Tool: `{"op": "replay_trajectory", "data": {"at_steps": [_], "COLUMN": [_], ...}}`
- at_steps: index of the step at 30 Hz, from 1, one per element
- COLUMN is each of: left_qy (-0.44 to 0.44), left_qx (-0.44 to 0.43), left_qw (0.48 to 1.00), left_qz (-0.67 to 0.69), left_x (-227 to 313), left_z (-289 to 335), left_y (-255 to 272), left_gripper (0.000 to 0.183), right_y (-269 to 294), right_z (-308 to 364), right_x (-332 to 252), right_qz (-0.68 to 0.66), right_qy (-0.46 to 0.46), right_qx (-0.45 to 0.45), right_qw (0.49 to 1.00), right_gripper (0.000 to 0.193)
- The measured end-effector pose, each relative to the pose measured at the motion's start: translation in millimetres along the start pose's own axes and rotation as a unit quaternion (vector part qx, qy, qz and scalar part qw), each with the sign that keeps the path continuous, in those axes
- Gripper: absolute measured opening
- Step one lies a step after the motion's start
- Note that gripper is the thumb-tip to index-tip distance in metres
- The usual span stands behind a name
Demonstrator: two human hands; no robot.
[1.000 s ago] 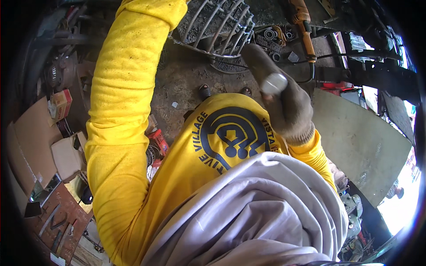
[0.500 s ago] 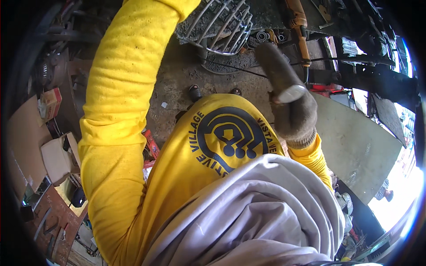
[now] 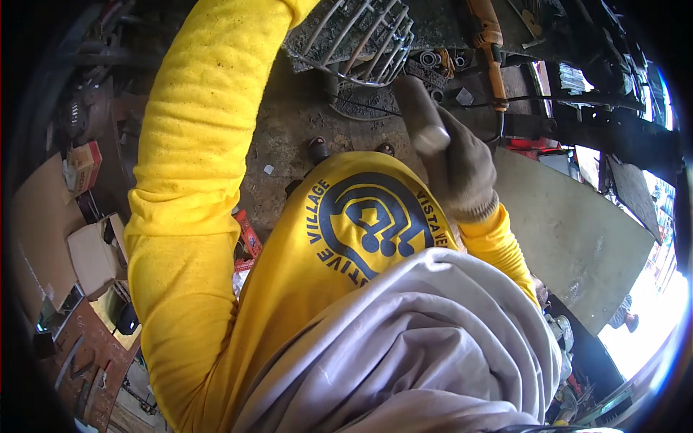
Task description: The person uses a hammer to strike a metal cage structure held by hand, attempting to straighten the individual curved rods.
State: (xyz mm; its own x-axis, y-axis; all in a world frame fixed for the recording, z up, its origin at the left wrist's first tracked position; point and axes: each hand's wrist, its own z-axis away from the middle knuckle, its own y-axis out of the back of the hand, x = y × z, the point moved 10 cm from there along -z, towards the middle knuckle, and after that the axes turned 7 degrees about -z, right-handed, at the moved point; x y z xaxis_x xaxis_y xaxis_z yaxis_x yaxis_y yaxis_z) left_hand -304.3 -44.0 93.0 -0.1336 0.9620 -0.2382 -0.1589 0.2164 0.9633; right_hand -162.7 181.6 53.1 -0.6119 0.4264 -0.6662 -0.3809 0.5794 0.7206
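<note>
A hammer with a thick cylindrical head and a worn, shiny face is gripped by my right hand, which wears a brown knit glove. Its handle is mostly hidden by the glove. The hammer head lies just below the right end of a cage-like grille of bent metal bars, and the two look apart. My left arm, in a yellow sleeve, stretches up past the top edge beside the grille, so the left hand itself is out of the picture.
An orange power tool with a cord lies right of the grille, near small metal rings. A large pale sheet panel leans at the right. Cardboard boxes stand at the left. My sandalled feet are on the floor below.
My right hand and the hammer have moved left and slightly up, closer to the grille. The left arm has barely shifted.
</note>
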Motion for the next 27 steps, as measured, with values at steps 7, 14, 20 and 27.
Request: {"op": "replay_trajectory", "data": {"at_steps": [7,14,20,27], "left_qy": [-0.007,-0.004,-0.006,-0.011], "left_qx": [0.005,0.006,0.004,0.007], "left_qw": [1.000,1.000,1.000,1.000], "left_qz": [0.005,0.006,0.011,0.016], "left_x": [1.6,-1.8,-3.4,-4.4], "left_z": [-2.5,0.1,-1.8,-7.5], "left_y": [4.1,1.6,0.5,0.0], "left_gripper": [0.035,0.035,0.035,0.035], "right_y": [-6.0,2.3,8.2,-4.6], "right_z": [-5.6,6.2,-1.0,1.7], "right_x": [14.6,-8.0,-30.7,10.9], "right_qz": [0.023,0.009,-0.007,0.018], "right_qy": [0.001,0.072,0.154,-0.003], "right_qx": [-0.011,0.021,0.014,0.008], "right_qw": [1.000,0.997,0.988,1.000], "right_gripper": [0.055,0.053,0.061,0.050]}}
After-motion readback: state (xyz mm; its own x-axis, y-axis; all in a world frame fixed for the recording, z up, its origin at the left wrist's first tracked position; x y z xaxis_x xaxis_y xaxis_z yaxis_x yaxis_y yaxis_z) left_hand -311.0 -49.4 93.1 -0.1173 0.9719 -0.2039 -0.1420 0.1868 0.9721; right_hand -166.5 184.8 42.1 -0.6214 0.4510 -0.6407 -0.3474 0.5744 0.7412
